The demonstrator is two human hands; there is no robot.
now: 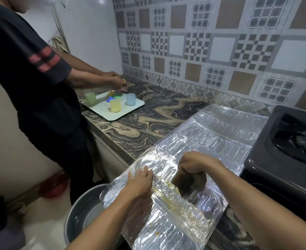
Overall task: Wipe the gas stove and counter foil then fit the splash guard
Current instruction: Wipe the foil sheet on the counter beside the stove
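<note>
foil splash guard under the sponge

the ribbed foil splash guard (208, 141) lies flat on the swirled stone counter (148, 121), running from the near edge at 6 o'clock up toward 1 o'clock, its near left corner hanging out past the counter over a round metal basin (83, 212) at 8 o'clock. yellow-brown smears and crumbs mark its lower panels.

the left hand (139, 181) rests palm down on the guard's left panel, fingers straight and close together, pressing the sheet flat. the right hand (193, 163), just to the 3 o'clock side of it, has its fingers curled tight around the top of a dark brown sponge (188, 184), whose lower edge meets the foil at the greasy streak. the two hands are near each other but not touching.

the black gas stove (289, 150) sits at 3 o'clock, just beside the guard's right edge; i cannot tell whether they touch.

at 10 o'clock a second person in a dark shirt (31, 69) stands at the counter with both hands together over a pale tray (116, 112). on the tray stand a green cup (90, 97), a yellow cup (115, 105) and a blue cup (131, 99), well apart from the guard. patterned tiles (211, 47) cover the wall from 12 to 2 o'clock.
</note>
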